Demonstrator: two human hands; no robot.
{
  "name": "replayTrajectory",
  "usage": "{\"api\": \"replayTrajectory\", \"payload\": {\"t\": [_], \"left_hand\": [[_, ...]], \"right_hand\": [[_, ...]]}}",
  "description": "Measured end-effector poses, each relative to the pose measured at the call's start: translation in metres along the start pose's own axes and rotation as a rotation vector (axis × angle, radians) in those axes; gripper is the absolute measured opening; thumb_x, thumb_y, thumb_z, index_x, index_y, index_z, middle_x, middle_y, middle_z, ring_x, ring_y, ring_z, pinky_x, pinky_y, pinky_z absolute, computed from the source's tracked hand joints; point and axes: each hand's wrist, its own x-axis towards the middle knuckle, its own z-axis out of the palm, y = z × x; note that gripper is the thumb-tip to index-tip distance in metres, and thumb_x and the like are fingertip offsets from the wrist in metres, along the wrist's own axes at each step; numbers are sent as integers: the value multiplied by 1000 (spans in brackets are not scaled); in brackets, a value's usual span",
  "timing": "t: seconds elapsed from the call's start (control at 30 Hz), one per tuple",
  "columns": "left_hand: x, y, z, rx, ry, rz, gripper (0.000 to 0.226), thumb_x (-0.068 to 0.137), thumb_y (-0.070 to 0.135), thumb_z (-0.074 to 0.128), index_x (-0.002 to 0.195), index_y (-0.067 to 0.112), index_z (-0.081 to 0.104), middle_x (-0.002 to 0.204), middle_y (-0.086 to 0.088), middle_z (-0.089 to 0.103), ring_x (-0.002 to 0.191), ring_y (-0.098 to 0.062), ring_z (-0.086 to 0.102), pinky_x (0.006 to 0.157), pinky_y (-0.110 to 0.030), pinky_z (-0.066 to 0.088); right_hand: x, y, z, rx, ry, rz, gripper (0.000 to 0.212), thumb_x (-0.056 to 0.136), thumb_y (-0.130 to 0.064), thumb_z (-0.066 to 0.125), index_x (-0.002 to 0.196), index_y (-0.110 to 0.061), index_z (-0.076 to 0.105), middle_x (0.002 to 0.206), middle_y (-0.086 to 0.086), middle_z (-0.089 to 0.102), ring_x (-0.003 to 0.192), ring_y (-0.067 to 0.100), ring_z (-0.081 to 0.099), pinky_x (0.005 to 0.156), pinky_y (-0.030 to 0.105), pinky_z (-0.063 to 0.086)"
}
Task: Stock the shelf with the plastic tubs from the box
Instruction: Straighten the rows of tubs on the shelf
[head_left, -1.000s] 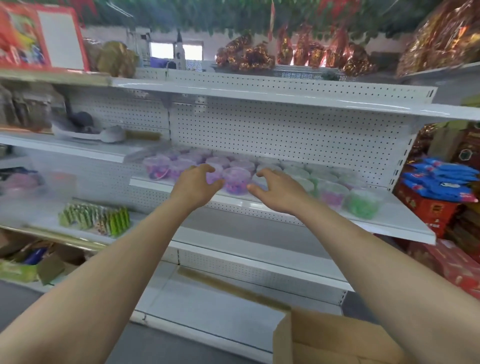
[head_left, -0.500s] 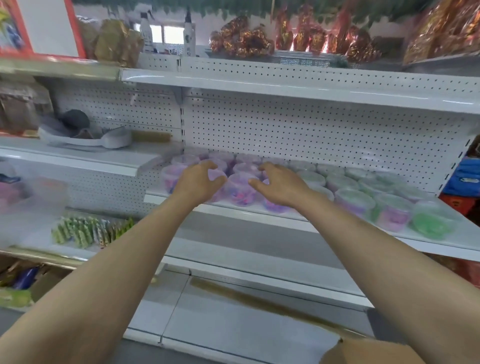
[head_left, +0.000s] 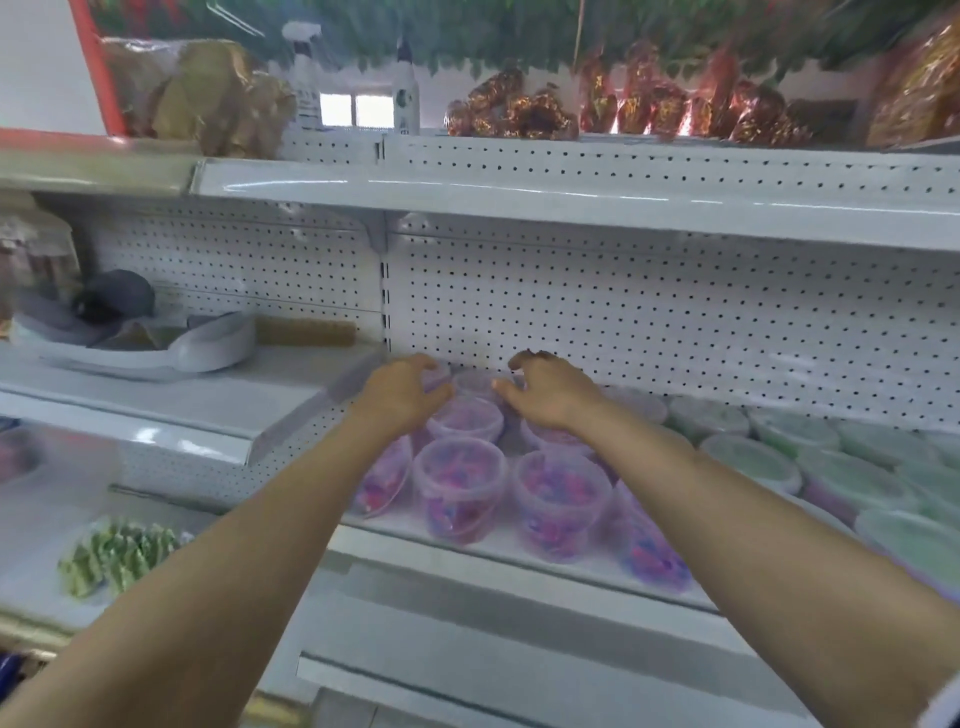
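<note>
Two hands flank one back-row tub (head_left: 477, 383), lying just between their fingertips: left hand (head_left: 400, 400) curled, grip unclear; right hand (head_left: 551, 397) spread and bent, equally near.

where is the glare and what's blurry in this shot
Head view: glare streaks the front edge of the upper shelf; the green packets at lower left and the foil-wrapped goods on top are smeared by blur; the purple-filled tubs mid-frame are clearer; the wide-angle lens bows the shelf lines.
</note>
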Motion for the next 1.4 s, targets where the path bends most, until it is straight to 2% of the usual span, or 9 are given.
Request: {"api": "replayTrajectory", "payload": {"t": [0.43,0.57,0.67,0.77,1.0,1.1,1.2,1.27,1.4], "left_hand": [[141,-80,67,314,-210,-28,44,80,53,52,119,32,56,121,2,62,104,-21,60,80,-29,48],[139,-77,62,351,-222,79,30,88,46,43,106,30,62,109,7,63,99,-22,60,78,-27,45],[142,-81,66,317,-253,120,35,88,52,34,95,31,61,111,3,65,99,-22,60,87,-35,49],[149,-87,72,324,-268,124,65,76,70,15,103,34,63,117,2,65,104,-23,59,90,-39,49],[152,-82,63,328,-346,196,47,100,42,31,146,31,36,150,-1,38,135,-26,38,107,-40,37],[148,-78,57,329,-298,248,41,101,35,34,139,24,46,143,-2,46,129,-25,44,103,-34,36],[152,-82,50,259,-249,165,54,87,58,28,114,25,59,129,-4,58,112,-24,54,95,-35,44],[140,-80,40,252,-230,150,64,85,69,23,112,25,61,123,-5,61,108,-26,56,92,-37,47],[101,-77,27,350,-185,131,57,93,61,28,119,24,62,125,-10,60,113,-31,54,94,-38,45]], "right_hand": [[113,6,81,-5,-197,51,61,98,-56,38,141,-14,48,145,10,51,129,30,50,104,40,42],[123,0,93,-11,-209,59,53,98,-55,31,120,-18,60,121,9,63,114,30,58,90,35,45],[132,1,103,-13,-238,62,75,81,-74,10,103,-29,65,100,0,67,99,26,62,88,41,50],[142,8,113,-8,-253,79,82,77,-77,5,108,-33,66,106,0,68,101,24,62,91,45,50],[140,0,110,-3,-261,131,82,77,-74,5,126,-32,56,137,2,58,124,28,54,101,52,43],[125,-12,97,-9,-256,140,63,90,-62,15,132,-32,52,140,2,55,124,28,53,102,50,43],[104,-24,80,18,-244,133,42,99,-52,25,119,-31,56,130,2,59,118,28,56,98,41,46],[89,-31,73,30,-256,117,41,102,-51,27,115,-27,58,124,4,62,114,27,58,94,36,46],[55,-52,64,-17,-260,73,49,105,-50,26,128,-25,60,133,6,61,123,28,54,97,36,44]]}}
